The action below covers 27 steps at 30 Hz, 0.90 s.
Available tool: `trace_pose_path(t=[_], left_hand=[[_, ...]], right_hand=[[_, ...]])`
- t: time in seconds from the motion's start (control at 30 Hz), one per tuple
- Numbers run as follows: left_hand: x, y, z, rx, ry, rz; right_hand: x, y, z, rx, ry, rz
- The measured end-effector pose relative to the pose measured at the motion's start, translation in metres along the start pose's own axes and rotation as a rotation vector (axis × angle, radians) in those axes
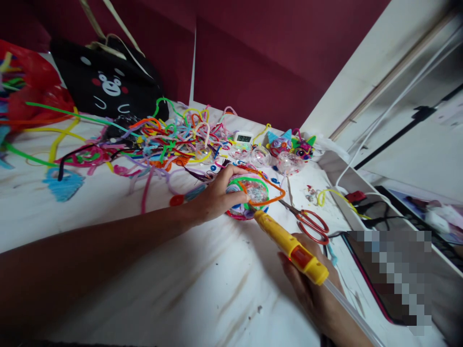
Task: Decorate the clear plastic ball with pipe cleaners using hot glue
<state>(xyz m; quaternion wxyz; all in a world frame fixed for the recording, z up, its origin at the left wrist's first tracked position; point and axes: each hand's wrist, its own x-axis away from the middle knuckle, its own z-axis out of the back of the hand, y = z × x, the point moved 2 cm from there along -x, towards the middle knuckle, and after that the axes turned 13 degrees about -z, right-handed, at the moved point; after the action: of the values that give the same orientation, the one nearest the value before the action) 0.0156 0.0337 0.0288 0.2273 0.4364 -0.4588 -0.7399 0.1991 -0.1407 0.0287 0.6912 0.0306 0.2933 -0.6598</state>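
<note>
My left hand point(220, 193) grips a round, clear ornament point(257, 192) wrapped in coloured pipe cleaners, its thumb pressed on the near side. An orange pipe cleaner point(278, 193) loops out from the ornament's right edge. My right hand point(314, 274) is closed around a yellow hot glue gun point(278, 231), whose tip meets the ornament beside my left thumb. A clear glue stick point(352, 313) sticks out of the gun's back end. Scissors with orange-red handles point(313, 225) lie just right of the ornament.
A tangle of pipe cleaners point(173, 130) spreads along the back left, by a black bag point(108, 82) and a red plastic bag point(36, 86). Behind the ornament stand a small digital clock point(243, 138), clear cups point(260, 156) and finished-looking figures point(280, 142). A dark tablet-like device point(376, 274) lies at right.
</note>
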Motion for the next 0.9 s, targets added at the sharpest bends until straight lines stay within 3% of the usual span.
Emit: trace_pose_path(t=[0.3,0.57,0.7,0.9], left_hand=[[0.000,0.002,-0.001,0.000,0.011,-0.013],[0.000,0.004,-0.001,-0.001,0.011,0.005],[0.000,0.003,-0.001,-0.010,0.007,0.003],[0.000,-0.001,0.000,-0.023,0.023,-0.007]], right_hand=[[0.007,0.008,-0.002,-0.106,-0.038,-0.021],[0.015,0.017,0.003,-0.167,-0.098,-0.180],[0.011,0.012,0.002,-0.162,-0.116,-0.132],[-0.001,0.001,0.000,-0.081,-0.027,0.048]])
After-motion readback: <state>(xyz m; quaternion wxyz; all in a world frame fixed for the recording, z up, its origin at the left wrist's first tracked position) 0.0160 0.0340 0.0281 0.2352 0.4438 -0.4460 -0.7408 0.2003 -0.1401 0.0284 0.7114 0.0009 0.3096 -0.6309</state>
